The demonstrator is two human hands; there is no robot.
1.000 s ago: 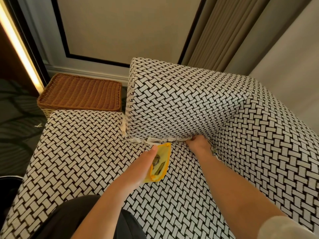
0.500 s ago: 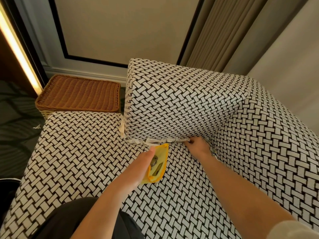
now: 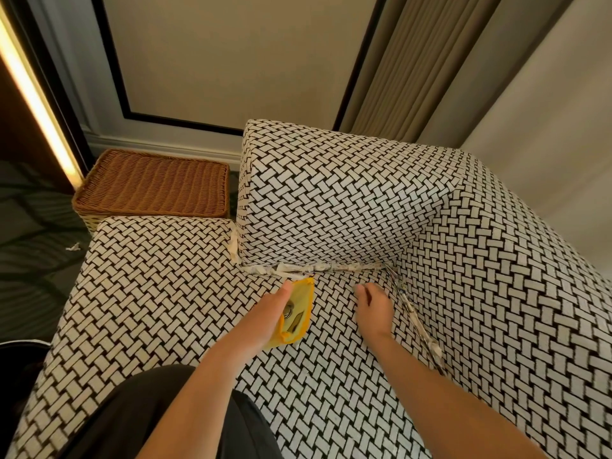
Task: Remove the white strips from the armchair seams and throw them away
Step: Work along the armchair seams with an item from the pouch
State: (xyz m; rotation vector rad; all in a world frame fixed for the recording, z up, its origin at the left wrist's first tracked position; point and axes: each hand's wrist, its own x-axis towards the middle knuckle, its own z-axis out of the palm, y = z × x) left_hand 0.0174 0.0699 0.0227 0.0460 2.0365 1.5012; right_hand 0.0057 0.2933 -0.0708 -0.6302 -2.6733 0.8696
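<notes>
I see a beige wall (image 3: 231,58) panelled with a dark frame, a pleated curtain (image 3: 407,67) to its right, and in front of them an armchair (image 3: 331,200) covered in black-and-white woven-pattern fabric. The white strips (image 3: 298,269) look like crumpled, twisted paper jammed into 2 seams: 1 runs along the foot of the raised cushion, the other down the right edge of the seat. A small white scrap (image 3: 73,247) lies on the dark floor at left.

My left hand (image 3: 265,319) grips an open yellow pouch (image 3: 299,309) just beside the strip, with something metallic showing inside. My right hand (image 3: 374,309) rests on the seat near the corner where the seams meet, fingers loosely bent, holding nothing I can see. A wicker basket (image 3: 152,187) stands beside the armchair; its woven top hides any contents.
</notes>
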